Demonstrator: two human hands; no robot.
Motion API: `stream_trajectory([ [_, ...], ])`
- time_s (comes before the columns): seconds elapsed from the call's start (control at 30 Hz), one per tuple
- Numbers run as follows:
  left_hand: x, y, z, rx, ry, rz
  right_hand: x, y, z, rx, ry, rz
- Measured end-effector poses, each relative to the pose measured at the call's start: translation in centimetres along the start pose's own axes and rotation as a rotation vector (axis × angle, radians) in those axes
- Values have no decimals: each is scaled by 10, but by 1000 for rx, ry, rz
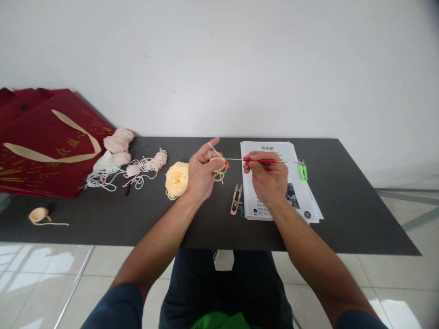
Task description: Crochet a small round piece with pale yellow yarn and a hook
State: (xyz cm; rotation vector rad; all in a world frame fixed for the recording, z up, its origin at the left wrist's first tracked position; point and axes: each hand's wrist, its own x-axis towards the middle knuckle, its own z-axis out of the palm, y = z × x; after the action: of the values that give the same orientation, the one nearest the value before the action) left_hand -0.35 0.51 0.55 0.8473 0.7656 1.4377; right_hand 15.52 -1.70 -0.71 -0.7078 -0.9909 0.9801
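Note:
In my right hand [269, 178] is a crochet hook with a red grip [264, 160], held level above the printed sheets. Its metal tip reaches left to my left hand [203, 171], where pale yellow yarn [215, 149] loops over the raised index finger. The thumb and other fingers of that hand pinch a small yellow crochet piece, mostly hidden, with an orange stitch marker [227, 165] at its edge. Just left of this hand lies a ball of yellow yarn [177, 180]. Thread snips [236, 199] rest on the table between my wrists.
A dark red gift bag [37, 160] lies at the far left, with pink yarn [118, 140] and white yarn [104, 170] beside it. A small cream crochet piece [39, 214] sits near the front edge. Printed sheets [255, 183] lie under my right hand, near a lime-green tool [302, 172].

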Motion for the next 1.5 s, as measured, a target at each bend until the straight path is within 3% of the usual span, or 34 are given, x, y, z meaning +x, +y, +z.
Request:
stream_trajectory([
  [0.7, 4, 6, -8, -132, -209, -257, 3, -7, -4, 58, -118, 46],
  [0.9, 4, 9, -7, -189, -248, -344, 5, -10, -4, 130, -147, 119],
  [1.0, 4, 10, -6, -227, -267, -370, 5, -10, -5, 187, -121, 234],
  [1.2, 3, 1, -4, -129, -132, -166, 5, -4, 2, 318, 26, 427],
  [1.5, 0, -14, 0, 92, -36, -5, -8, 1, 15, 225, 88, 354],
])
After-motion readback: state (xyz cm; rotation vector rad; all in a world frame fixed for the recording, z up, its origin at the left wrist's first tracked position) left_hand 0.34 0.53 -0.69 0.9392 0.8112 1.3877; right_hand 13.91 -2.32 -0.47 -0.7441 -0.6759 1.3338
